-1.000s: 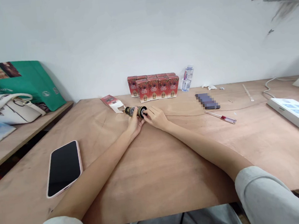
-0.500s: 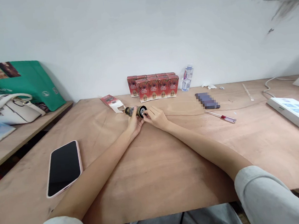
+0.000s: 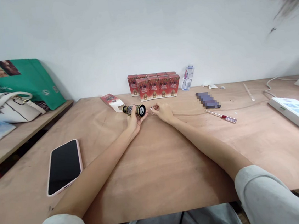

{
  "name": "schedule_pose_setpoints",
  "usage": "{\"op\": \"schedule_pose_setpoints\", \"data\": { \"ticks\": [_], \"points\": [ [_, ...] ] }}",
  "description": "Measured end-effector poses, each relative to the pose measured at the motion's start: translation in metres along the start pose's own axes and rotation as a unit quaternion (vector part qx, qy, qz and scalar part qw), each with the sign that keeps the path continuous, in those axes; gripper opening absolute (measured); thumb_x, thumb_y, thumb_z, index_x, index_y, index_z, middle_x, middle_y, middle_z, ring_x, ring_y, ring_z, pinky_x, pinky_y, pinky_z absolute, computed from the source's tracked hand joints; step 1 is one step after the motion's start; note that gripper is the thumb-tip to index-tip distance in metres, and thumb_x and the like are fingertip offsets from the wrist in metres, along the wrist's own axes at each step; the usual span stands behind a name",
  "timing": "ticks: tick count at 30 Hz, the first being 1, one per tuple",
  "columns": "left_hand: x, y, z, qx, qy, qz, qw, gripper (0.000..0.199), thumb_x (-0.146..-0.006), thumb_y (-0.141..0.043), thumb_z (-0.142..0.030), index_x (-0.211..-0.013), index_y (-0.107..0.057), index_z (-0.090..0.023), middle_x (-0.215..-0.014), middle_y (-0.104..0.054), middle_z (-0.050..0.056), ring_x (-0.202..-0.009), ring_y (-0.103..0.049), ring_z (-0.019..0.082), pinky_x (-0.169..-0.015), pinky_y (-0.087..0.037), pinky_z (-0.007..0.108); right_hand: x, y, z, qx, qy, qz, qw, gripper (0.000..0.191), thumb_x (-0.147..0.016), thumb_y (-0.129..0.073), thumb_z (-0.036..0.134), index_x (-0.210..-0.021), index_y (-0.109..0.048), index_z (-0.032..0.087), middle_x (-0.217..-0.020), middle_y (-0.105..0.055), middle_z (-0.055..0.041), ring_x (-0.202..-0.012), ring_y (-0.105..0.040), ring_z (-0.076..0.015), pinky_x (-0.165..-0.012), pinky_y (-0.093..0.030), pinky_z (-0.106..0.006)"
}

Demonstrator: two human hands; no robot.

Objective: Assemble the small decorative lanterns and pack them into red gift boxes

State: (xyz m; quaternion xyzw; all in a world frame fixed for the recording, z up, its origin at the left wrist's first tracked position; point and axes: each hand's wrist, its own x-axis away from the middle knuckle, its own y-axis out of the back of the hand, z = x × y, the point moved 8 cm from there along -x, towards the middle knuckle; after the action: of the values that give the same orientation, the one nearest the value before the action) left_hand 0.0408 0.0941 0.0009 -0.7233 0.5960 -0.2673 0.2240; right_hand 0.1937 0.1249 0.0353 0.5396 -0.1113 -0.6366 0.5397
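My left hand (image 3: 134,122) is closed round a small black-and-gold lantern (image 3: 132,110) with a clear middle. It lies sideways over the table, and its round base, dark-rimmed with a pale centre, faces right. My right hand (image 3: 164,112) is a little to the right of that base, apart from it. Its fingertips are pinched together around something tiny that I cannot make out. Just behind the lantern, to the left, lies an opened red-and-white box (image 3: 113,102) with its flap toward me.
Several red boxes (image 3: 159,87) stand in rows by the wall, beside a clear bottle (image 3: 188,77). On the right lie a pixelated dark object (image 3: 208,100), a screwdriver (image 3: 221,115) and a white device (image 3: 293,111). A phone (image 3: 64,167) lies near my left forearm; a white handbag (image 3: 7,107) sits far left.
My right hand has drawn away from the lantern's base to the right, its fingertips still pinched. The left hand keeps hold of the lantern, whose base now shows more fully.
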Motion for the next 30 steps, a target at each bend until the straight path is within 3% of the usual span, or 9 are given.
{"op": "schedule_pose_setpoints", "data": {
  "ticks": [5, 9, 11, 18, 24, 30],
  "points": [
    [-0.008, 0.003, -0.007, -0.052, -0.050, 0.006, 0.997, 0.022, -0.083, -0.067, -0.034, -0.092, -0.054, -0.018, -0.089, -0.068, 0.005, -0.100, -0.068, 0.022, -0.088, -0.057, 0.037, -0.002, -0.008, 0.000, 0.027, 0.000, 0.057, 0.998, 0.014, -0.083, -0.060, 0.027, -0.083, -0.070, 0.016, -0.083, -0.073, -0.0074, -0.089, -0.064, -0.0212, -0.082, -0.044, -0.032],
    [-0.013, 0.006, -0.034, -0.157, -0.213, -0.010, 0.964, 0.032, -0.073, -0.076, -0.021, -0.099, -0.057, -0.020, -0.102, -0.066, 0.003, -0.105, -0.062, 0.015, -0.098, -0.048, 0.027, 0.000, -0.011, 0.004, 0.047, 0.005, 0.078, 0.996, 0.011, -0.080, -0.062, 0.023, -0.082, -0.070, 0.016, -0.083, -0.074, -0.0081, -0.091, -0.062, -0.0238, -0.084, -0.043, -0.034],
    [-0.014, 0.004, -0.041, -0.190, -0.257, 0.005, 0.947, 0.040, -0.069, -0.079, -0.019, -0.102, -0.058, -0.021, -0.105, -0.065, 0.003, -0.104, -0.061, 0.015, -0.097, -0.046, 0.025, 0.001, -0.011, 0.006, 0.059, 0.010, 0.086, 0.994, 0.012, -0.080, -0.062, 0.024, -0.083, -0.070, 0.015, -0.086, -0.074, -0.0094, -0.094, -0.061, -0.0258, -0.084, -0.042, -0.036],
    [-0.035, -0.001, -0.037, -0.247, -0.257, 0.030, 0.934, 0.045, -0.060, -0.083, -0.021, -0.098, -0.059, -0.021, -0.095, -0.065, 0.002, -0.103, -0.062, 0.020, -0.092, -0.049, 0.029, 0.005, -0.010, 0.008, 0.115, 0.012, 0.097, 0.989, 0.020, -0.084, -0.059, 0.028, -0.092, -0.070, 0.014, -0.100, -0.072, -0.0130, -0.100, -0.059, -0.0289, -0.084, -0.041, -0.038],
    [-0.063, -0.013, -0.032, -0.298, -0.265, 0.012, 0.917, 0.043, -0.055, -0.086, -0.021, -0.088, -0.059, -0.018, -0.089, -0.064, 0.004, -0.099, -0.061, 0.023, -0.091, -0.048, 0.032, 0.008, -0.005, 0.010, 0.106, 0.014, 0.087, 0.990, 0.030, -0.092, -0.049, 0.035, -0.094, -0.070, 0.015, -0.095, -0.071, -0.0124, -0.098, -0.060, -0.0269, -0.085, -0.041, -0.038],
    [-0.075, -0.040, -0.023, -0.297, -0.246, 0.111, 0.916, 0.058, -0.044, -0.089, -0.012, -0.093, -0.057, -0.021, -0.106, -0.064, 0.006, -0.113, -0.055, 0.027, -0.101, -0.044, 0.037, 0.005, 0.002, 0.005, 0.080, 0.007, 0.049, 0.996, 0.023, -0.091, -0.050, 0.026, -0.086, -0.070, 0.015, -0.094, -0.069, -0.0118, -0.098, -0.060, -0.0242, -0.084, -0.044, -0.034]
  ]
}}
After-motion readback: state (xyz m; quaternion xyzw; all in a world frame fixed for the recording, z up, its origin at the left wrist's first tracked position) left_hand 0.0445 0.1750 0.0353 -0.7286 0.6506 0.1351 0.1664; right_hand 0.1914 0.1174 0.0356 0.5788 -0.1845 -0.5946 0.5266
